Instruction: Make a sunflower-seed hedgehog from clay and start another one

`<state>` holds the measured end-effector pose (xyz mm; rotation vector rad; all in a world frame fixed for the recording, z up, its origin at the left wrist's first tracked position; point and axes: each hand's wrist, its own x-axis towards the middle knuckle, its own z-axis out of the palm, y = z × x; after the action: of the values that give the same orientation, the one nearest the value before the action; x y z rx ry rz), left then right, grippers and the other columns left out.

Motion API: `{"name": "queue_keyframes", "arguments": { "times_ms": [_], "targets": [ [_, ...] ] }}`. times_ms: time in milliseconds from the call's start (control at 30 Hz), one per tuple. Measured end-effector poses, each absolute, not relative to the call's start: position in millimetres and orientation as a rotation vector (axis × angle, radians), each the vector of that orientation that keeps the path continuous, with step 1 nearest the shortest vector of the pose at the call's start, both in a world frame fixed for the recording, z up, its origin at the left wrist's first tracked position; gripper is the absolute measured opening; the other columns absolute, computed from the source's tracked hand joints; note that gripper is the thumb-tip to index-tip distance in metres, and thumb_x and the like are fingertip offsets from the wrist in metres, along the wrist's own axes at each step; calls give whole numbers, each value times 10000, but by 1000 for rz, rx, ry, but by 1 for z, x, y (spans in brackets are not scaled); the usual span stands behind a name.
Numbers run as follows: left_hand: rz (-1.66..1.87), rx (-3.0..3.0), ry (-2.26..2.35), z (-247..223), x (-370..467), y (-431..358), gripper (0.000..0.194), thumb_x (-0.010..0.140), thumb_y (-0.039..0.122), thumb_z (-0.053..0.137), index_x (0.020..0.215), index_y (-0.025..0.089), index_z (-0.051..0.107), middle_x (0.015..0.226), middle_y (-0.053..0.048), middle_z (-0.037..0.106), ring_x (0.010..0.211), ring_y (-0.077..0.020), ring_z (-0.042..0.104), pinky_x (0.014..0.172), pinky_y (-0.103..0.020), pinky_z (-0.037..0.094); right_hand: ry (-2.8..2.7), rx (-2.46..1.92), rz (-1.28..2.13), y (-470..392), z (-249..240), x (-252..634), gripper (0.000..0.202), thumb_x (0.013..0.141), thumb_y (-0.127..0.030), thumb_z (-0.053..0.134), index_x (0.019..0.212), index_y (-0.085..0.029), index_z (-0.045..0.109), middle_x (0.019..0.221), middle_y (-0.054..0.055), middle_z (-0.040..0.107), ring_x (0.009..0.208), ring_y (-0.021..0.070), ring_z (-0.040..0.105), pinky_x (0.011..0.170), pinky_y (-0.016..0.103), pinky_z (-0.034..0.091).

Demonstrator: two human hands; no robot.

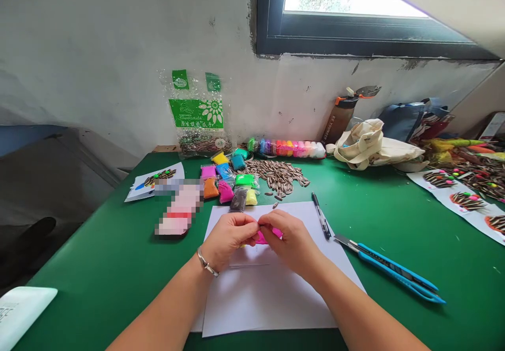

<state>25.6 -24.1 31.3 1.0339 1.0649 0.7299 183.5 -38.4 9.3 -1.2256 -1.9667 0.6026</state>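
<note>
My left hand (232,235) and my right hand (290,240) meet above the white paper (272,303), thumbs and fingertips pinched together. A tiny dark bit shows where the fingertips come together; it is too small to name, and I cannot tell which hand grips it. Bright pink clay (262,237) shows just below and behind the fingers, partly hidden by them. A trace of yellow peeks out beside my left fingertips. Just beyond the hands lie a black clay packet (238,200) and a yellow clay packet (251,197).
Sunflower seeds (282,174) lie heaped behind the paper, near several colored clay packets (226,191). To the right are a pen (321,217) and a blue utility knife (394,269). A seed bag (199,114) leans on the wall. Seed-decorated cards (445,193) lie far right.
</note>
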Motion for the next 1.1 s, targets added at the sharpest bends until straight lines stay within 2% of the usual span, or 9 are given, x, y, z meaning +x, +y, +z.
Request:
{"name": "queue_keyframes", "arguments": {
  "times_ms": [200,433,667,900,1100],
  "targets": [
    [714,1048,1057,30,26,-24,180,664,280,704,600,123,642,547,-3,594,522,-92,495,507,-201,369,-1986,-1285,600,-39,11,184,164,754,-64,528,670,-185,598,668,-9,559,634,111,479,586,216,342],
    [736,923,1028,28,24,-25,284,631,389,772,710,130,687,673,-28,651,664,-147,598,653,-258,453,-1901,-1249,705,-37,11,184,165,796,-110,509,753,-207,635,678,-6,591,655,122,505,604,222,366],
    [728,994,1042,27,24,-24,294,644,396,763,663,116,673,583,-13,617,544,-97,524,548,-214,419,-1940,-1266,648,-37,7,184,167,782,-87,509,720,-198,618,671,-10,560,635,111,489,584,213,348],
    [715,970,1041,26,22,-24,317,648,417,756,694,113,678,619,-30,640,567,-106,542,555,-216,407,-1955,-1221,681,-38,11,184,158,798,-105,519,762,-207,635,716,-2,587,663,117,499,602,217,366],
    [705,957,1043,26,22,-24,296,645,398,761,700,120,674,629,-25,636,579,-108,546,577,-227,414,-1843,-1256,774,-36,8,185,161,786,-119,509,733,-200,637,651,-12,589,629,116,503,587,217,374]
  ]
}}
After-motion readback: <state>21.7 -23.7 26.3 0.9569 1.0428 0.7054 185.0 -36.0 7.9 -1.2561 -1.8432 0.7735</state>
